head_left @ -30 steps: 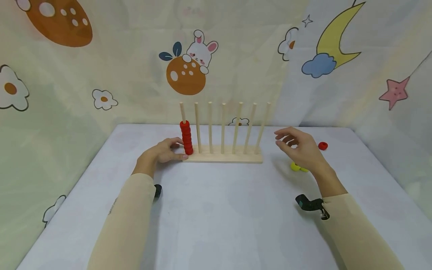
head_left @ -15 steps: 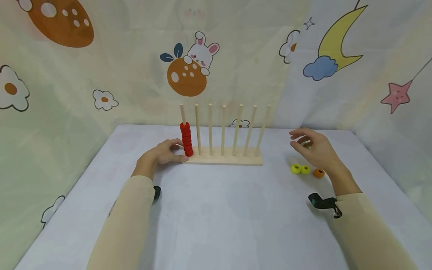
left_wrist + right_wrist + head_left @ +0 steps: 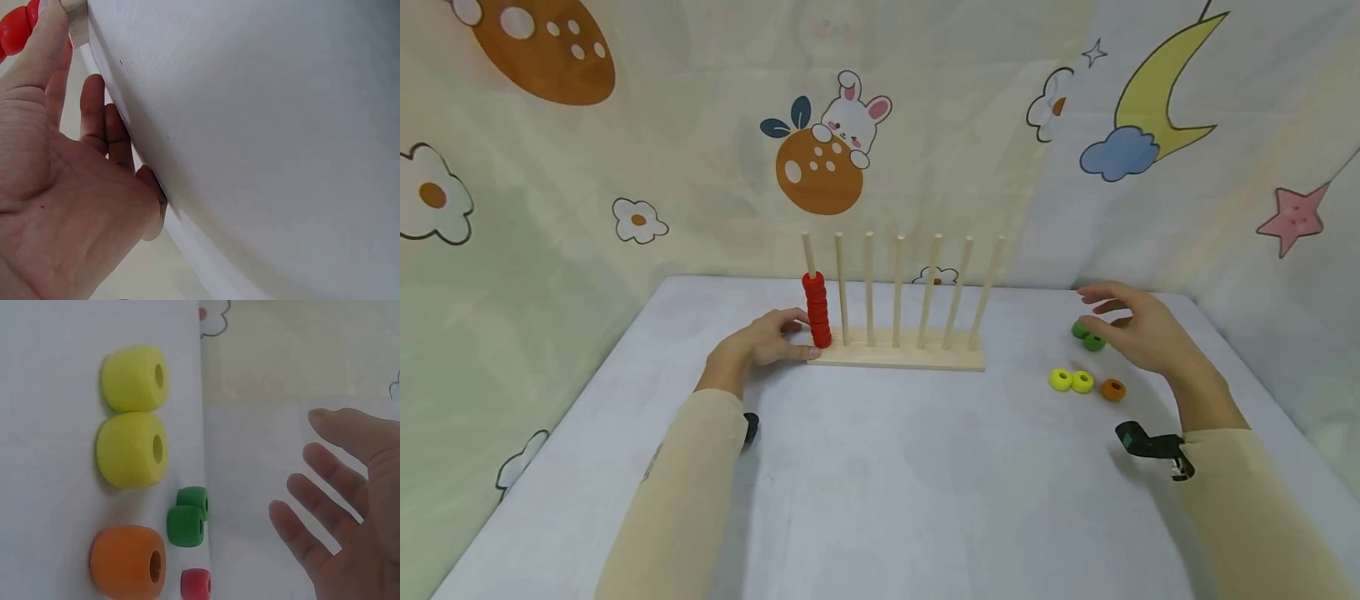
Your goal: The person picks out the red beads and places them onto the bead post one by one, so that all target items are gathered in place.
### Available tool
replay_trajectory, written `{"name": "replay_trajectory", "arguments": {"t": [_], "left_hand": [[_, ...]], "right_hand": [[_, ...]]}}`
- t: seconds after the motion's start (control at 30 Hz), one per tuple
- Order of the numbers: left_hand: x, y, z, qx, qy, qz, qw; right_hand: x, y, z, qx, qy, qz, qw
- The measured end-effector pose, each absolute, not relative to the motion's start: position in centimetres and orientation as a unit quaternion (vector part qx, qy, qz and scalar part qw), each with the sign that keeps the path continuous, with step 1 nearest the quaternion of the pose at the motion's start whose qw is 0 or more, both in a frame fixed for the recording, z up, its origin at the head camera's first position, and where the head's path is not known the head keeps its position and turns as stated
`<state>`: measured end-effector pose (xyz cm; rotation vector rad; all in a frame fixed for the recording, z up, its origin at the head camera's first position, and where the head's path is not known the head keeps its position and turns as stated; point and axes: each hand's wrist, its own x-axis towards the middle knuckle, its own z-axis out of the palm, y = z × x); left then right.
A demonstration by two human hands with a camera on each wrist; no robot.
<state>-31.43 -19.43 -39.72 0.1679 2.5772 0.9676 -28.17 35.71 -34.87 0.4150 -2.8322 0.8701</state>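
My left hand (image 3: 767, 337) grips the left end of a wooden peg rack (image 3: 895, 357), thumb at the front and fingers behind. In the left wrist view the thumb lies at the corner of its base (image 3: 76, 25). Red beads (image 3: 817, 312) are stacked on the leftmost peg; the other pegs are bare. My right hand (image 3: 1138, 329) hovers above the table at the right, its fingers loosely bent around nothing. Two green beads (image 3: 1093, 342) lie just below its fingertips in the head view. A red bead (image 3: 196, 584) shows in the right wrist view; the hand hides it from the head camera.
Two yellow beads (image 3: 1071, 381) touch each other in front of the green ones, with an orange bead (image 3: 1112, 390) to their right. A printed cloth (image 3: 715, 167) hangs behind the white table (image 3: 880, 483).
My right hand has moved to the right, away from the rack, uncovering the orange and green beads and covering the red one. My left hand stays on the rack.
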Motion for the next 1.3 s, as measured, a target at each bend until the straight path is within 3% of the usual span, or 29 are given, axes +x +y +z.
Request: {"name": "replay_trajectory", "arguments": {"t": [0.3,0.97,1.3], "left_hand": [[-31.7,-19.4,-39.7,0.051,0.917,0.346,0.192],[-31.4,-19.4,-39.7,0.046,0.919,0.342,0.192],[-31.4,-19.4,-39.5,0.034,0.922,0.335,0.190]], "right_hand": [[-28.6,36.9,-34.5,0.122,-0.945,0.299,0.052],[-29.0,39.6,-36.2,0.036,-0.975,0.191,-0.107],[-29.1,40.3,-37.1,0.063,-0.970,0.188,-0.138]]}}
